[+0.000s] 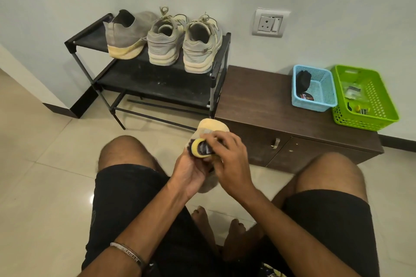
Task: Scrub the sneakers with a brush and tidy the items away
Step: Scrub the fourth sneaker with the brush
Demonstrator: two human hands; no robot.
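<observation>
One grey sneaker with a yellowed sole (208, 128) is held in the left hand (191, 171) and judged mid-scrub, the yellow-backed brush (201, 148) gripped by the right hand (227, 159); three grey sneakers (166, 39) are seen on the black metal rack (90, 35), tidying outstanding.

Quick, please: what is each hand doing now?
Left hand: holds the sneaker from below.
Right hand: fingers grip the brush on the sneaker.

Grey sneakers (165, 40), yellowed soles; black rack (157, 83); blue basket (315, 89); green basket (369, 101); brown cabinet (258, 96).
</observation>
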